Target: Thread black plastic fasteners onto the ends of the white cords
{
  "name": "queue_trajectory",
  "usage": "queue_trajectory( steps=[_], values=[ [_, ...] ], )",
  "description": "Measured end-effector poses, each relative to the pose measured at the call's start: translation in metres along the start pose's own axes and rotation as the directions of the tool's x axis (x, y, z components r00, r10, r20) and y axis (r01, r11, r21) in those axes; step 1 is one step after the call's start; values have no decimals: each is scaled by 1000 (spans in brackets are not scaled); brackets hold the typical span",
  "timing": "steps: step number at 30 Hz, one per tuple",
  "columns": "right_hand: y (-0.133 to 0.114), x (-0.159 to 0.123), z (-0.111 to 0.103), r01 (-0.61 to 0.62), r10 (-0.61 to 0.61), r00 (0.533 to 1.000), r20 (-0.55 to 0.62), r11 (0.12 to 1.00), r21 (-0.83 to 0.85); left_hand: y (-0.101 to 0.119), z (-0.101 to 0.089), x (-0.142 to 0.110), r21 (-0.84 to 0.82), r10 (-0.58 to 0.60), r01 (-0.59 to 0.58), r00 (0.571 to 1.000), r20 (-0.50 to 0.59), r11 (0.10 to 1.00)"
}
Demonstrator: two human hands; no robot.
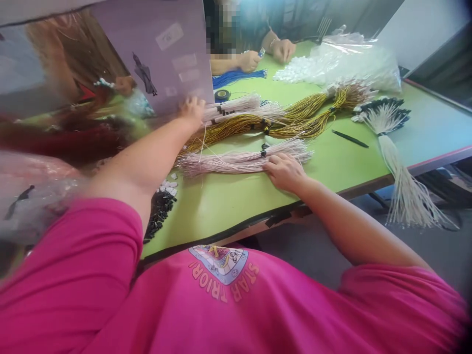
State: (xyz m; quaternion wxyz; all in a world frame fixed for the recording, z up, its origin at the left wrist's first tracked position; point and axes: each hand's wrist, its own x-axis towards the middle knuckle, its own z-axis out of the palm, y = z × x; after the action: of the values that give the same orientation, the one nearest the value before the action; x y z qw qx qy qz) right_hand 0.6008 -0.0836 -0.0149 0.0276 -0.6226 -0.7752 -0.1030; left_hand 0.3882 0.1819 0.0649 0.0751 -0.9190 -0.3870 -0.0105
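My right hand (285, 172) curls its fingers over the front edge of a bundle of thin white wires (228, 161), near its black tie. The bundle lies flat on the green table (221, 196). My left hand (192, 113) reaches forward to the foot of a grey-purple panel (177, 59), beside the left end of another white wire bundle (239, 104). Its fingers look slightly apart, and their tips are blurred. A loose white wire hangs below this hand onto the near bundle. Yellow-brown wire bundles (236, 129) lie between my two hands.
Across the table are a co-worker's hands (250, 60) by blue wires (241, 78). A clear bag (361, 64) with white pieces lies at the back right. A black pen-like tool (350, 138) and a tied white bundle (394, 167) overhanging the edge are right. Black pieces (160, 211) lie left.
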Motion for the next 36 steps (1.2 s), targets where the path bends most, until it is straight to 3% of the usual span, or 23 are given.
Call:
queue_trajectory(
  steps=[2, 4, 6, 8, 10, 15, 19, 21, 23, 26, 29, 32, 36],
  values=[
    [0, -9, 1, -5, 5, 1000, -1, 999, 35, 20, 2, -13, 11, 109, -108, 992, -67, 994],
    [3, -13, 1, -54, 56, 998, -21, 996, 64, 43, 4, -30, -52, 335, -336, 942, -27, 940],
    [10, -14, 2, -140, 143, 989, -39, 988, 60, 60, 9, -47, -120, 439, -428, 894, 85, 896],
    [19, -12, 2, -210, 211, 977, -32, 977, 33, 70, 17, -60, -161, 442, -415, 873, 208, 895],
    [26, -10, 0, -202, 202, 979, 25, 979, 10, 71, 25, -66, -204, 406, -360, 870, 280, 911],
    [24, -9, -12, -129, 136, 989, 64, 986, -103, 64, 30, -63, -239, 333, -261, 877, 346, 935],
    [11, 7, -15, -124, 129, 991, 44, 987, -97, 76, 25, -77, -158, 279, -235, 874, 397, 959],
    [6, 24, -12, -102, 100, 994, -32, 992, -70, 89, 24, -92, -69, 196, -183, 909, 368, 981],
    [6, 40, -9, -96, 96, 995, -3, 993, -69, 100, 25, -107, 0, 159, -167, 941, 298, 986],
    [13, 54, -6, -94, 100, 991, 83, 993, -75, 100, 29, -129, 26, 256, -263, 953, 160, 964],
    [22, 56, -10, -87, 87, 996, -5, 995, -50, 80, 35, -149, 6, 334, -334, 942, 18, 942],
    [26, 57, -23, -90, 87, 990, -111, 996, -17, 60, 41, -166, 3, 388, -388, 922, -25, 922],
    [20, 62, -49, -114, 113, 969, -219, 993, 9, 64, 39, -176, 42, 534, -533, 843, -69, 845]
  ],
)
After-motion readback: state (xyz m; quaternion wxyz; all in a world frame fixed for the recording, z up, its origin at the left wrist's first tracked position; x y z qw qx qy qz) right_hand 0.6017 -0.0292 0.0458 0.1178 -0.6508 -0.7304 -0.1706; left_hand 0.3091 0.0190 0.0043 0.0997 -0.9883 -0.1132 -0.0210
